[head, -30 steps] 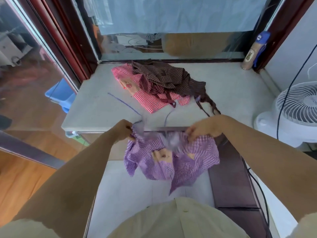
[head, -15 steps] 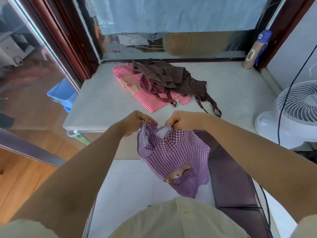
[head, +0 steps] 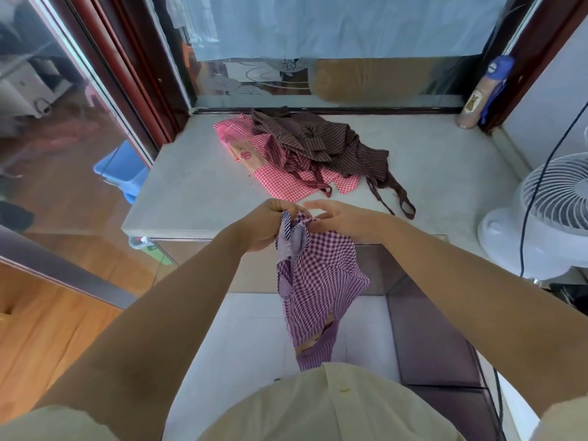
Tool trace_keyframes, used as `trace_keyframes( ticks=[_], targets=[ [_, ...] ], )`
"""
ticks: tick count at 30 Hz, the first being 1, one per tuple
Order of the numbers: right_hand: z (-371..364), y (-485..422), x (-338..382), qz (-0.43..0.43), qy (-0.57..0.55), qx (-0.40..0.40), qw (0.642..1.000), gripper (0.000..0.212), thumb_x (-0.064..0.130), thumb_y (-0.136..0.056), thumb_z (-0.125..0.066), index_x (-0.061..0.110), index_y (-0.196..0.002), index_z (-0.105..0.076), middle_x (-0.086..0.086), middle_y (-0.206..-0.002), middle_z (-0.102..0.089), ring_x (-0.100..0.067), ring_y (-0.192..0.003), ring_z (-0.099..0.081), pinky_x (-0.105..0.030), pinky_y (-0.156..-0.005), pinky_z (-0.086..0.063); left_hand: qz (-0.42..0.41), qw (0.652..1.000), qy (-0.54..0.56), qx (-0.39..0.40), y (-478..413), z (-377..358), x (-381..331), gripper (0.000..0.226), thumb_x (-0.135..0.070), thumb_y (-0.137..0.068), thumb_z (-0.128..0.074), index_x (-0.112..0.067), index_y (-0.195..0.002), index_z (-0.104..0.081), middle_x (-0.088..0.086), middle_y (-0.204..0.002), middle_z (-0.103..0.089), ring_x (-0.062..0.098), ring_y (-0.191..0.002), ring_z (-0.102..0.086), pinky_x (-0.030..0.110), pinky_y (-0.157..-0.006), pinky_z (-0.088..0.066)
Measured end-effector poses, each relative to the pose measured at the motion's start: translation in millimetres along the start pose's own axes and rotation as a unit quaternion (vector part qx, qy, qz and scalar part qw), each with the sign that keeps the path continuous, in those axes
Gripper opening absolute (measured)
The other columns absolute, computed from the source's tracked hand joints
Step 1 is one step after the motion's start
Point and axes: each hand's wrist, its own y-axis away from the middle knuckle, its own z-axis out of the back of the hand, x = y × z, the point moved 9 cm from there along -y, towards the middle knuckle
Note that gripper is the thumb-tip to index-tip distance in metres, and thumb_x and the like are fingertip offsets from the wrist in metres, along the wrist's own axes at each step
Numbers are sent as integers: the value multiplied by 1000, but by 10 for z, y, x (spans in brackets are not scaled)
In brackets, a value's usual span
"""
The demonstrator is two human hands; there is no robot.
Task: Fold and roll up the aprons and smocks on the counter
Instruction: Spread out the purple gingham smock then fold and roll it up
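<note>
A purple checked smock (head: 318, 281) hangs folded lengthwise in front of the counter (head: 197, 192), below its front edge. My left hand (head: 270, 224) grips the gathered top of it. My right hand (head: 343, 219) is right beside, thumb and a finger pinching the same top edge while the other fingers stick out. On the counter behind lie a pink checked apron (head: 280, 183) and, partly on top of it, a crumpled brown striped apron (head: 321, 144) with its straps trailing toward the front right.
A white fan (head: 547, 218) with a black cable stands at the right. A bottle with a blue cap (head: 483, 90) is in the back right corner. Glass panels rise behind and to the left; a blue bin (head: 124, 170) sits beyond the left glass.
My hands have come together from spread apart, folding the purple smock in half so it hangs as a narrow strip. The aprons on the counter have not moved.
</note>
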Motion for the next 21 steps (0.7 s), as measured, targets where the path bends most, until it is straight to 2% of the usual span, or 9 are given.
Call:
trace_keyframes(
  ticks=[2, 4, 7, 9, 12, 15, 16, 18, 21],
  targets=[
    [-35, -6, -80, -28, -26, 18, 999, 38, 13, -94, -60, 9, -131, -52, -9, -116, -67, -21, -100, -68, -32, -83, -54, -5, 1000, 20, -5, 18, 25, -12, 44, 16, -89, -35, 1, -67, -69, 9, -86, -66, 24, -82, -60, 37, -82, -53],
    [-22, -14, -109, -26, 21, 9, 999, 25, 16, -96, -58, 4, -118, -62, -7, -105, -71, -19, -93, -68, -31, -82, -53, -16, 999, 36, -14, 45, 65, -25, 58, 18, -87, -34, -14, -53, -69, 13, -89, -64, 29, -88, -61, 42, -89, -52],
    [188, -18, -74, 6, 126, -80, 989, 21, 23, -96, -58, 5, -95, -69, -11, -90, -71, -18, -80, -66, -30, -76, -49, -36, 993, 24, -111, 46, 314, -43, 42, 12, -91, -35, -9, -72, -66, 9, -89, -64, 23, -87, -61, 33, -81, -53],
    [306, -29, -111, 10, 115, -119, 986, 31, 25, -96, -59, -4, -100, -66, -24, -95, -66, -26, -83, -61, -36, -79, -46, -19, 980, -8, -196, 66, 512, -14, 25, -7, -98, -39, -7, -91, -63, 8, -93, -63, 21, -87, -58, 28, -76, -51],
    [409, -13, -147, 11, 75, -165, 983, 32, 20, -95, -61, -10, -104, -62, -20, -95, -61, -27, -86, -57, -39, -80, -45, 21, 968, -75, -240, 114, 619, 58, 44, -47, -100, -40, -9, -98, -61, 7, -93, -63, 18, -81, -57, 28, -73, -47],
    [425, -16, -138, 22, 86, -177, 980, 34, 20, -95, -61, -13, -105, -60, -21, -95, -62, -27, -85, -57, -39, -80, -45, -7, 959, -177, -220, 92, 538, 39, 54, -62, -85, -57, -9, -94, -63, 6, -86, -62, 14, -76, -54, 26, -66, -45],
    [431, -17, -137, 27, 90, -183, 979, 33, 20, -95, -60, -12, -104, -61, -24, -96, -62, -27, -85, -58, -39, -80, -46, -11, 954, -206, -216, 76, 513, 44, 49, -59, -82, -64, -11, -89, -63, 5, -82, -61, 13, -73, -53, 27, -65, -44],
    [438, -16, -138, 29, 100, -193, 976, 30, 20, -95, -60, -9, -101, -63, -26, -99, -64, -27, -85, -59, -38, -80, -47, -9, 934, -287, -211, 37, 473, 46, 28, -34, -82, -71, -7, -79, -62, 6, -72, -58, 14, -66, -49, 29, -62, -42],
    [449, -12, -141, 29, 131, -198, 971, 29, 21, -95, -60, -8, -100, -65, -26, -97, -65, -25, -82, -58, -35, -76, -44, -11, 885, -400, -238, 59, 482, -25, 18, -4, -79, -60, -7, -61, -57, 5, -59, -51, 17, -59, -45, 22, -55, -30]
  ],
)
